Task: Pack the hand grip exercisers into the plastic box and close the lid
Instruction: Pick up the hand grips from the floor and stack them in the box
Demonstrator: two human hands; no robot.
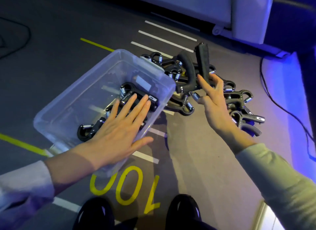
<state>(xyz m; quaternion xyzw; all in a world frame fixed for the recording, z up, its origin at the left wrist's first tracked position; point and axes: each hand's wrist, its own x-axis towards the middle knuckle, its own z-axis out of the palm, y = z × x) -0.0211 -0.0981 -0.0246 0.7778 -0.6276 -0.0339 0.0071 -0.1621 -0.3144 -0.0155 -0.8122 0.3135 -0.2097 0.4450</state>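
Note:
A clear plastic box [95, 79] stands on the floor with no lid on it. Several black hand grip exercisers [131, 94] with steel springs lie in its near right corner. My left hand [119, 128] is spread flat, fingers straight, over those exercisers and the box's near wall. To the right of the box is a heap of more exercisers [239, 99]. My right hand [215, 101] grips one exerciser [196, 70] from the heap, its two foam handles pointing up and away. No lid is in view.
The floor is a dark mat with white stripes, yellow lines and a yellow "100" [130, 187]. My two shoes [184, 211] are at the bottom edge. A black cable [273, 96] runs along the right. A white cabinet [248, 14] stands at the back.

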